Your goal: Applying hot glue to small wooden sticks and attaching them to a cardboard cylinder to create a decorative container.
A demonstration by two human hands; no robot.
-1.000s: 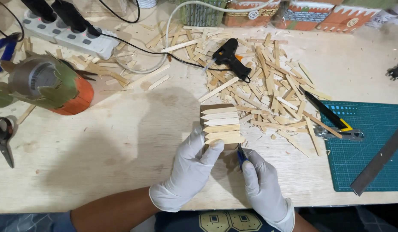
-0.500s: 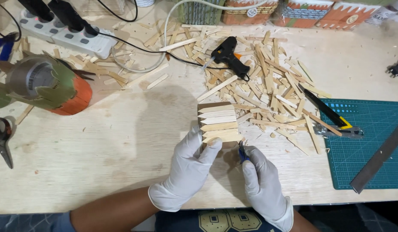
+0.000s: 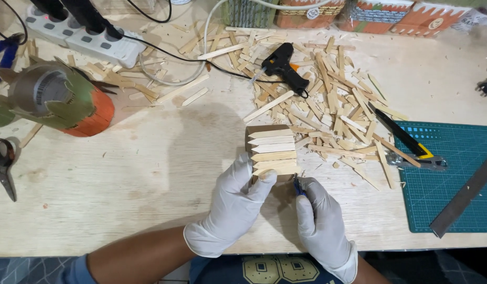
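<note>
- While both gloved hands are working close to the body, the left hand (image 3: 234, 206) is closing its grip around the near end of a cardboard tube (image 3: 270, 150) covered with pointed wooden sticks, seemingly steadying it so the sticks are facing up.
- The right hand (image 3: 321, 223) is pinching a small blue tool (image 3: 298, 187) just beside the tube's near edge, fingers curled tight on it; what kind of tool it is cannot be told.
- The tube is lying on its side on the pale wooden surface (image 3: 122, 184), touching the left hand's fingertips.
- Farther right, a green cutting mat (image 3: 454, 179) is carrying a metal ruler (image 3: 464, 197), with pliers (image 3: 409, 150) lying across its edge.
- Beyond the tube, a heap of loose sticks (image 3: 333, 110) is spreading out within easy reach, a black glue gun (image 3: 285, 66) resting on it.
- At the left, scissors (image 3: 4, 165) and a green-and-orange painted roll (image 3: 59, 100) are lying aside.
- At the far edge, a white power strip (image 3: 80, 37) is feeding several plugs, and decorated boxes (image 3: 380, 13) are lining the back.
</note>
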